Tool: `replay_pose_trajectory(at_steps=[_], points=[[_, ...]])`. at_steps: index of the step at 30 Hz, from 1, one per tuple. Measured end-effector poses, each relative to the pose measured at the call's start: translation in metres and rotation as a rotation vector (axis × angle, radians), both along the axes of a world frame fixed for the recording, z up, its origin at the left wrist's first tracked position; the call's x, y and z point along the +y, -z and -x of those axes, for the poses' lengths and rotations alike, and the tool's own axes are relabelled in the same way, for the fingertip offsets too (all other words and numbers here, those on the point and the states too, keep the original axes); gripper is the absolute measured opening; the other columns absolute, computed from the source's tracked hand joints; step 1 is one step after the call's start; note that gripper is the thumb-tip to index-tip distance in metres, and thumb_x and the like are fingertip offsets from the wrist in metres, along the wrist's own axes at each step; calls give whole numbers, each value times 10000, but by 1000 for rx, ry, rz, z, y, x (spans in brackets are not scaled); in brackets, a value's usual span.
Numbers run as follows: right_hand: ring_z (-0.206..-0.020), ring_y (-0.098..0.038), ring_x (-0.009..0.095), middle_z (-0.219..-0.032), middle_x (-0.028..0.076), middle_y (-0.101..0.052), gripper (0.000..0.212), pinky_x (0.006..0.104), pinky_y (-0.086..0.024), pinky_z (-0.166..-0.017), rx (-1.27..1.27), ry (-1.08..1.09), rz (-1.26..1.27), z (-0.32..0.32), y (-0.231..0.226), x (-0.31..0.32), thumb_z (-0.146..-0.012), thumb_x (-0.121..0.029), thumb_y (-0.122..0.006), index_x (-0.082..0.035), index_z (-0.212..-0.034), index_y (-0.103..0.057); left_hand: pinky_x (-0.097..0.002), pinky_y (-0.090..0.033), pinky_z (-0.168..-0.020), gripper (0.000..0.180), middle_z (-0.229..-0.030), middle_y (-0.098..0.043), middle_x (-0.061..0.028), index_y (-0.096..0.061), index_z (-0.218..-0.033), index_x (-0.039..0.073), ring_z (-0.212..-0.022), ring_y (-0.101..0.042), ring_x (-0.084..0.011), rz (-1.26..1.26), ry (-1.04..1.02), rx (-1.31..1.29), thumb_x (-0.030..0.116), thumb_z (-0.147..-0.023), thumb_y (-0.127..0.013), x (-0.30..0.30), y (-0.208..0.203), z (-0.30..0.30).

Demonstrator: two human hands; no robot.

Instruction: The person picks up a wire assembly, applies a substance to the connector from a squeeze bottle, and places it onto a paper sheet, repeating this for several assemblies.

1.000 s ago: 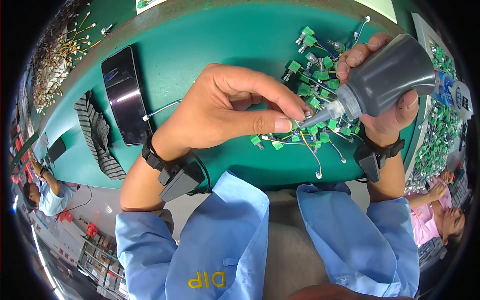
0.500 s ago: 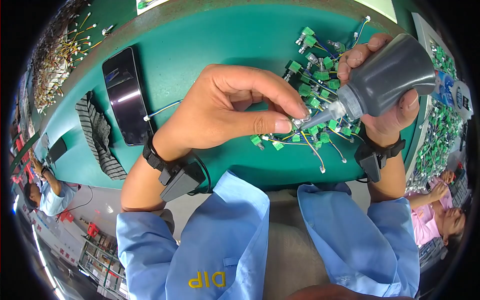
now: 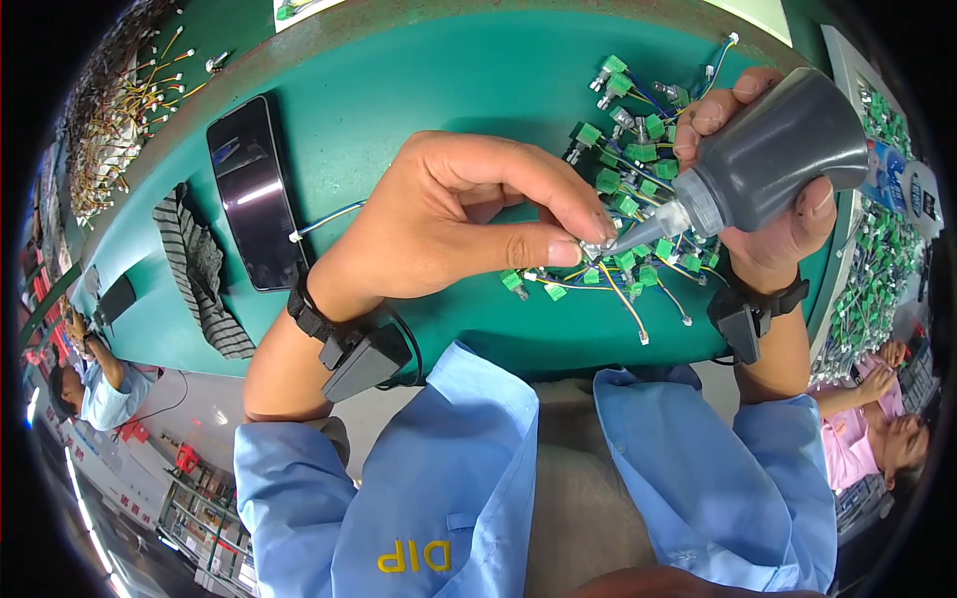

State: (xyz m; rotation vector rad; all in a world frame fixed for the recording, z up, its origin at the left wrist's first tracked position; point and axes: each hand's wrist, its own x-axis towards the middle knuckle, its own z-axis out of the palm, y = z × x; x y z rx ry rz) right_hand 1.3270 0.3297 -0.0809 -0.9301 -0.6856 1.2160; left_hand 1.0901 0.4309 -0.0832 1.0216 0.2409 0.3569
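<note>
My left hand pinches a small metallic part between thumb and forefinger; most of it is hidden by the fingertips. My right hand is wrapped round a dark squeeze bottle, tilted so that its grey pointed nozzle meets the small part or lies very near it. Beneath and beyond both hands is a pile of green connector pieces with metal shafts and thin coloured wires. A blue-yellow wire with a white plug sticks out beside my left wrist; its other end is hidden.
On the green table lie a black phone and a striped grey cloth at left. A tray of more green connectors stands at right. Wired plugs lie far left. Other people sit at both sides.
Almost nothing differs. My left hand, with the small part, has shifted very slightly; the bottle stays tilted with its nozzle at the part.
</note>
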Motion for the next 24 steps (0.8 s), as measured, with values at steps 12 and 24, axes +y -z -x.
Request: replay_pose_trajectory(at_steps=[12,24], points=[[-999,-590,324,-1137,108,-516,699,466,-523,-769,0,-126,-85,-6,5,4,-777,-500,-693,-2,-1222,-484,-362,-531,-777,175,-891,-679,-143,-683,-911,2,-903,-644,-269,-25,-6,-42,-99,-771,-714,4,3,3],[-889,-530,210,-1055,108,-500,595,254,-537,-649,480,192,-53,-22,-18,10,-925,-484,-537,-2,-1249,-404,-363,-517,-842,309,-1036,-623,-130,-612,-1143,33,-946,-628,-222,-74,-281,-115,-33,-846,-661,31,-55,42]])
